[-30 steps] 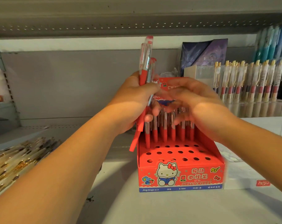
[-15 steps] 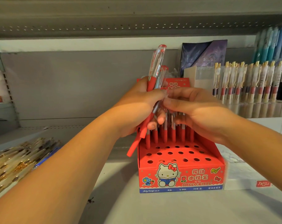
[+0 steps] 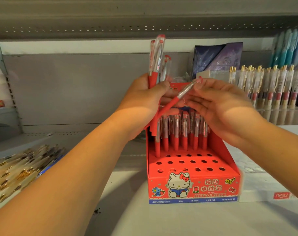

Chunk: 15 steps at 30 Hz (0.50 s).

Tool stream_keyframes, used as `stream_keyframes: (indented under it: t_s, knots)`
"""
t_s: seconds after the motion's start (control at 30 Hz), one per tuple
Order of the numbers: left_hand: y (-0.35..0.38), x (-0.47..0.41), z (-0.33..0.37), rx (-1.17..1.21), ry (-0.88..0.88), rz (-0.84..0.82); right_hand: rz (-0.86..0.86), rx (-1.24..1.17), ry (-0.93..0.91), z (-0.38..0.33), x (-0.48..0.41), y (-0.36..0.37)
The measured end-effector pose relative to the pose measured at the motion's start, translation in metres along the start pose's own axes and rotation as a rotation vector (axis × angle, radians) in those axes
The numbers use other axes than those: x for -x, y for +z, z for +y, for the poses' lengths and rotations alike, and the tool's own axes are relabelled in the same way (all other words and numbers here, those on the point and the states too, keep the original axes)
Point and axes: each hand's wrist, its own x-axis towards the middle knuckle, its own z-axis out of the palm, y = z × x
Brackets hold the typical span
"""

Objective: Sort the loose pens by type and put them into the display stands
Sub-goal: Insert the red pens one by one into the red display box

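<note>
- Head view, L side: the left hand point(image 3: 144, 97) is seen clamped round a bundle of clear-barrelled pens w/ red grips point(image 3: 157, 60). The bundle is held about upright, caps up, above and just L of the stand.
- Head view, centre: a single clear pen w/ red grip point(image 3: 182, 94) is held slanted, cap end up-right, red end down-left. It is pinched near its clear part betw. thumb and fingers of the right hand point(image 3: 218, 103); the other fingers are spread fairly straight. Its red end reaches the left hand's fingers; contact there cannot be told (motion blur).
- Both hands are held close together over the back of the red cardboard Hello Kitty display stand point(image 3: 192, 189), which sits on the white shelf point(image 3: 162, 218).
- More red-grip pens point(image 3: 180, 133) are stood upright in the stand's back rows; round holes are shown open in the front rows.
- Head view, far L: a loose pile of clear pens w/ gold clips point(image 3: 17, 167) is laid on the shelf, w/ a blue pen point(image 3: 47, 169) at its edge.
- Head view, R: a clear acrylic stand of gold-topped pens point(image 3: 272, 86) is set behind and R of the red stand; a white box w/ red label point(image 3: 264, 188) lies just beside the red stand.
</note>
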Motion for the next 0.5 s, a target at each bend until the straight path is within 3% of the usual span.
stream_keyframes:
  t_s: [0.13,0.27,0.5]
  knots:
    - [-0.002,-0.002,0.004,-0.025,0.143,0.078,0.136,-0.063,0.006,-0.006,-0.002,-0.001]
    - [-0.005,0.001,0.007,0.029,0.122,0.092,0.156,0.134,-0.051,-0.001,-0.001,0.002]
    - [-0.005,0.002,0.004,-0.017,0.077,0.053,0.000,0.425,-0.110,0.013,0.005,0.011]
